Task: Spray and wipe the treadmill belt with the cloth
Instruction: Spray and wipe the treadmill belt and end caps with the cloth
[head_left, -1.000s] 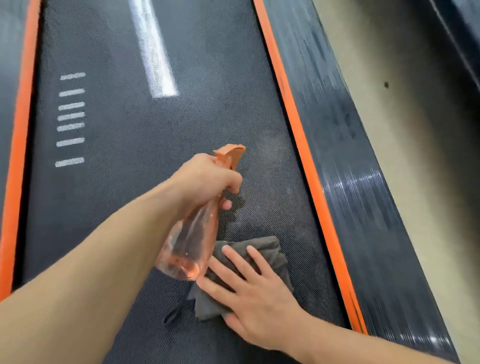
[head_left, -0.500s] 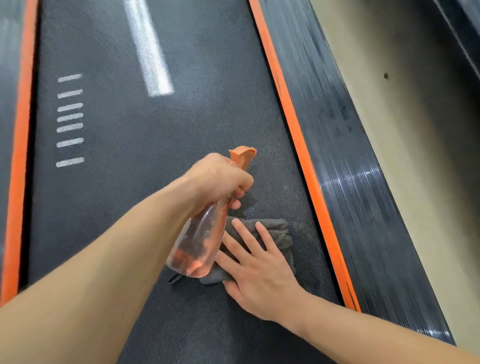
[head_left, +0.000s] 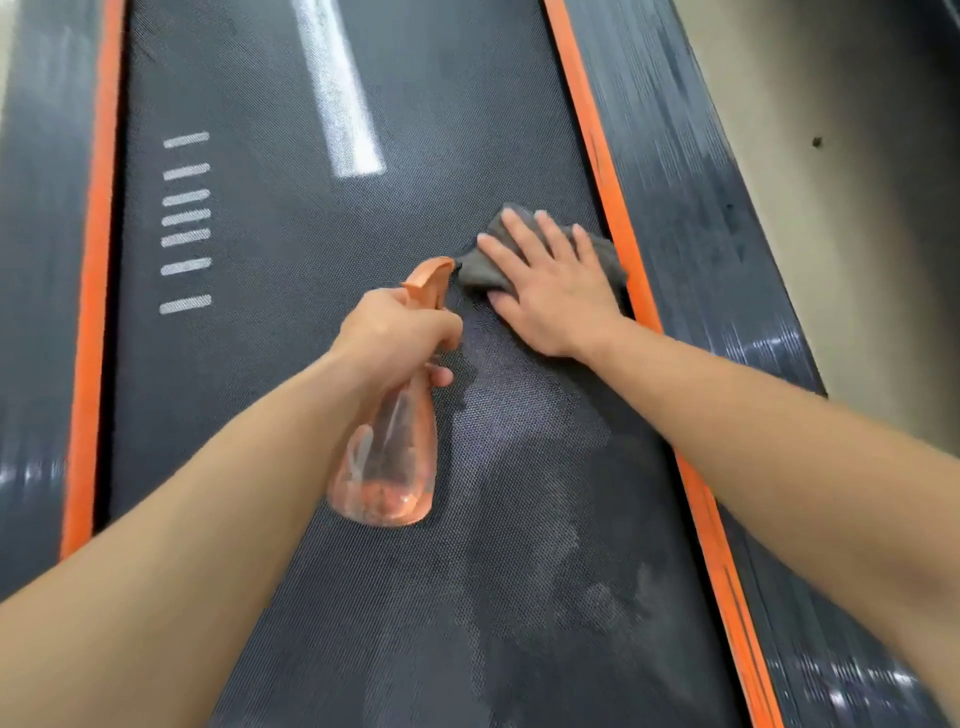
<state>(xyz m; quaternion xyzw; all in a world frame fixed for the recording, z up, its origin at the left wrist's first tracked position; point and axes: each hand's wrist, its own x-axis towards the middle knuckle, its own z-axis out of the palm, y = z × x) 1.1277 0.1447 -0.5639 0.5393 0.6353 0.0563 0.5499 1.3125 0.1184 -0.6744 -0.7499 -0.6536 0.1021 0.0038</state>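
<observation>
The dark textured treadmill belt (head_left: 270, 364) fills the middle of the head view. My left hand (head_left: 395, 332) grips the neck of a clear orange spray bottle (head_left: 389, 467), its orange nozzle pointing forward over the belt. My right hand (head_left: 550, 291) lies flat, fingers spread, pressing a grey cloth (head_left: 478, 267) onto the belt close to the right orange edge. The cloth is mostly hidden under the palm. A pale damp smear (head_left: 540, 519) shows on the belt behind the cloth.
Orange strips (head_left: 618, 244) (head_left: 93, 260) border the belt on both sides, with glossy black side rails (head_left: 691, 218) outside them. White dashes (head_left: 184, 218) and a white stripe (head_left: 343, 104) mark the belt ahead. Beige floor (head_left: 841, 234) lies to the right.
My right hand has pushed the cloth forward and to the right along the belt, leaving a damp trail. My left hand with the bottle has stayed near the middle.
</observation>
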